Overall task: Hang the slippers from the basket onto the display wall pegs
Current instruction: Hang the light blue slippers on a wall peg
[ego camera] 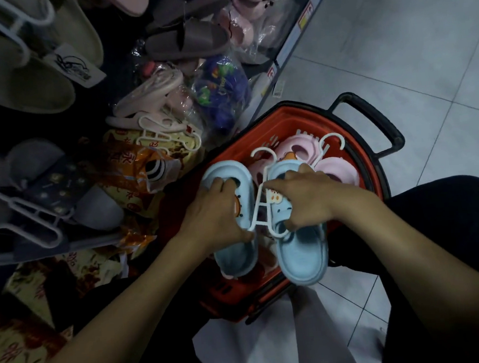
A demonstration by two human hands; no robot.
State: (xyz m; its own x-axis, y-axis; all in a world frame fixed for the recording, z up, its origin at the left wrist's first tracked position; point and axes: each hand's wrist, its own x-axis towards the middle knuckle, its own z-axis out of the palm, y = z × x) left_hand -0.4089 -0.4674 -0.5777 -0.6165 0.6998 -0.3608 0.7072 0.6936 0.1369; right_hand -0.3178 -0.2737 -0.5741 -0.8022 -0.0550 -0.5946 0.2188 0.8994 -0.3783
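A pair of light blue slippers (301,255) joined by a white plastic hanger (263,205) is held just above the red basket (230,150). My left hand (215,214) grips the left slipper across its strap. My right hand (305,196) grips the right slipper, fingers over its strap beside the hanger. A pink pair (304,150) on a white hanger lies in the basket behind the blue one. The display wall pegs are not clearly visible.
Grey and beige slippers (17,70) on white hangers hang at the left. A low shelf holds bagged pink, brown and purple slippers (187,42) and orange packets (134,172). The basket's black handle (371,119) points to the tiled floor (411,53) on the right.
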